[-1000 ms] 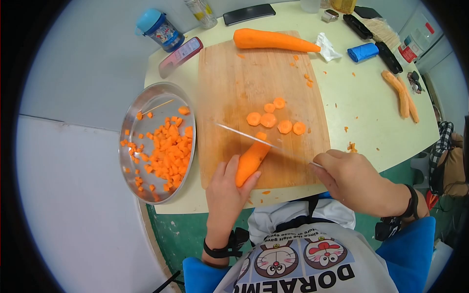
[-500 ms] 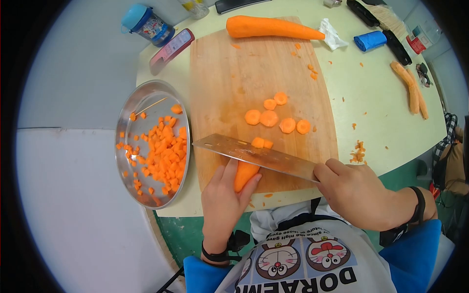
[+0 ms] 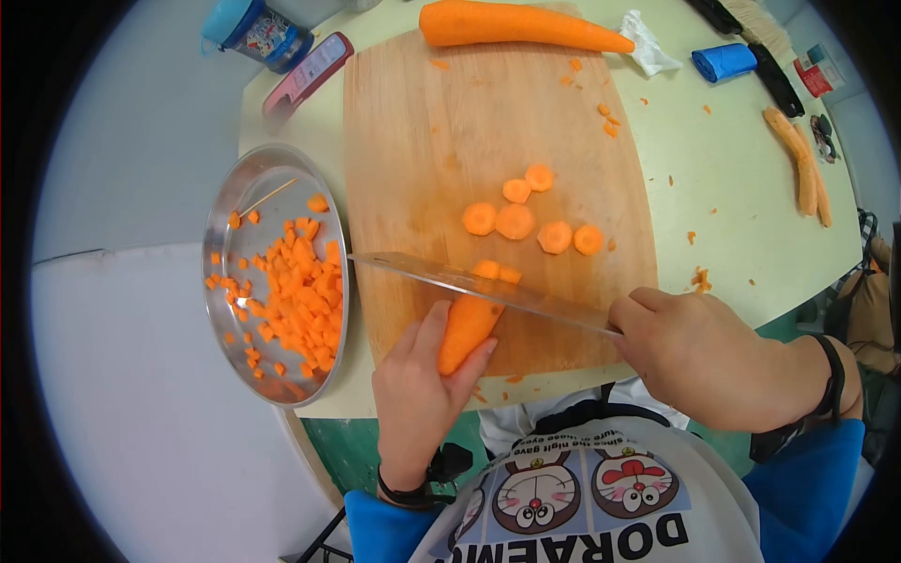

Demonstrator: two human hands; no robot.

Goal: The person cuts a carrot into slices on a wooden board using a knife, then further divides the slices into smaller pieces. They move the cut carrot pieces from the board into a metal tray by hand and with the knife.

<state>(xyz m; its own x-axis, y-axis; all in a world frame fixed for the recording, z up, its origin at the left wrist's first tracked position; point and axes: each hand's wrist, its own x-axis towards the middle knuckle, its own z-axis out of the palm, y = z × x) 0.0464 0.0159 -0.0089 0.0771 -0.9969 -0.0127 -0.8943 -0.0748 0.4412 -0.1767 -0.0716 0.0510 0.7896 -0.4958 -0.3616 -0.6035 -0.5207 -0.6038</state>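
Observation:
My left hand (image 3: 419,380) grips a thick carrot piece (image 3: 467,330) against the wooden cutting board (image 3: 413,122), fingers along its left side and thumb on its right. A cleaver (image 3: 526,296) is in my right hand (image 3: 690,345), fingers wrapped round a handle that they hide. Its blade crosses the far end of the carrot piece, with the tip pointing left toward the tray. Just beyond the blade lie small cut carrot pieces (image 3: 497,271). Farther up the board rest several round carrot slices (image 3: 514,221).
Left of the board stands a metal tray (image 3: 218,319) with diced carrot and a toothpick. A whole carrot (image 3: 516,25) lies along the board's far edge, near a crumpled tissue (image 3: 648,45). A phone (image 3: 308,75), a blue bottle (image 3: 258,36), a blue roll (image 3: 724,63) and peeled strips (image 3: 798,159) surround it.
The cleaver's blade has turned more edge-on to the view, and more of the carrot piece shows beneath it. My left hand still holds the carrot. The whole view has shifted slightly.

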